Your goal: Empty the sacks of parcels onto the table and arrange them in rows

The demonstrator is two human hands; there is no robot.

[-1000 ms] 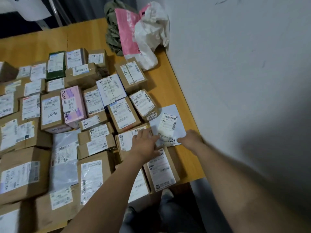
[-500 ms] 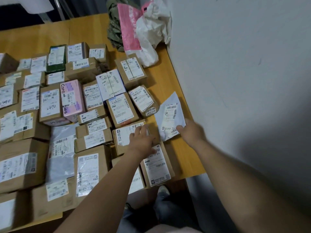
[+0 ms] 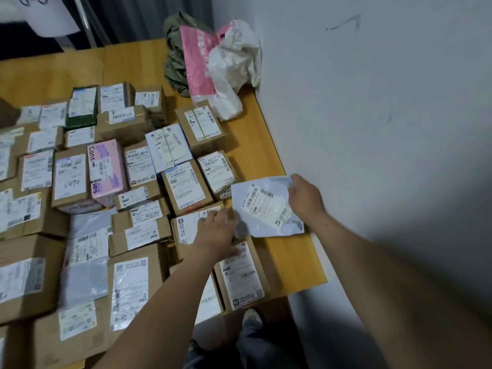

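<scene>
Parcels [image 3: 70,179] lie in rows on the table [image 3: 269,145], filling the left and centre of the frame. Right of centre, the right hand [image 3: 306,198] pinches the upper right corner of a white mailer [image 3: 266,206]. The mailer now lies flatter and turned; half a second ago the hand held its lower edge. The left hand [image 3: 217,230] still rests, fingers relaxed, on a box [image 3: 186,226] just beside the mailer.

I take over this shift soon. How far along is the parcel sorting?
Mostly done: many labelled boxes lie in rows on the table, and the crumpled sacks sit at the far corner, apparently emptied. In hand: the right hand grips a white mailer while the left hand rests on a neighbouring box. Left: placing that mailer.
</scene>
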